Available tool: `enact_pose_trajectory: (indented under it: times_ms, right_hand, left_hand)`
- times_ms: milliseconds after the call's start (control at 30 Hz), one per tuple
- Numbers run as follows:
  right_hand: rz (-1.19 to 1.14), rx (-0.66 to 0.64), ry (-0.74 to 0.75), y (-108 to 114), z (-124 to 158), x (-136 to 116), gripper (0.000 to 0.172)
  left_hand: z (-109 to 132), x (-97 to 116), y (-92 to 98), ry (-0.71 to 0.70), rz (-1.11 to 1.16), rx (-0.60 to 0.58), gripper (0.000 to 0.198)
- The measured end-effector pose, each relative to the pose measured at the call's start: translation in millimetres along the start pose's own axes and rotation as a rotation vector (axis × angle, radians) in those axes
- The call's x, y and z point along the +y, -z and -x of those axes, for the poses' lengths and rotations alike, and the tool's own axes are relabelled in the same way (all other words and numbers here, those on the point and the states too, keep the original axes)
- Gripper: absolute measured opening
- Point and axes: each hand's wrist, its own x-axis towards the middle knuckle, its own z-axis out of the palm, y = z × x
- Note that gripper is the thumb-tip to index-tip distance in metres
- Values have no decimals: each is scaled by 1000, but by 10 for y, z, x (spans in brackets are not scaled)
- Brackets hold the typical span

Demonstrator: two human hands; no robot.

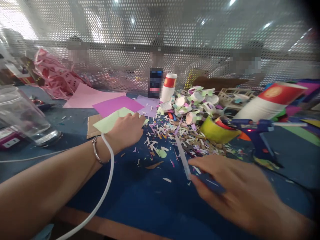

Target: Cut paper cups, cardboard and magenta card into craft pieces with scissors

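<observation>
My left hand (128, 130) lies over a light green sheet of paper (106, 122), its fingers bent down and closed at the sheet; the fingertips are hidden. Beneath are a magenta sheet (118, 105) and a piece of brown cardboard (92, 128). My right hand (232, 186), slightly blurred, has thumb and forefinger apart. Both fingertips are at the near end of a translucent glue stick (182, 156), on its right side. Paper scraps (162, 133) are strewn around the stick. A blue glue gun (260, 133) with a red light stands beyond my right hand.
A clear glass (27, 116) of water stands left. A white cable (110, 166) crosses my left wrist. Farther back are a phone (155, 83), stacked paper cups (170, 86), cut cup pieces (195, 103), and a yellow-green roll (216, 131). A perforated panel (125, 36) closes off the back.
</observation>
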Motion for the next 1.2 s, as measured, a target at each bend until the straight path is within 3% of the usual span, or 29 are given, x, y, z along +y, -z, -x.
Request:
enact_pose_trajectory:
  times_ms: [67,167,533,767,1200]
  right_hand:
    - [268,-63,94,-55,-271,-34,27]
    - [346,-166,63,-126,-421,-31,21]
    - [448,-232,-129,-5,-403,103,24]
    - [538,-216,-162,38,-415,172,26]
    - [534,-210,-169,80,-412,158,27]
  left_hand:
    - [-19,-11,-7,9,-13,-5,30]
    - [-37,-26,0,7,-21,-21,29]
    - [-32,-47,54,-32,25,-88,28]
    - [-81,-66,-14,46,-46,-80,41]
    - [-117,-188,-72,48,-67,-81,41]
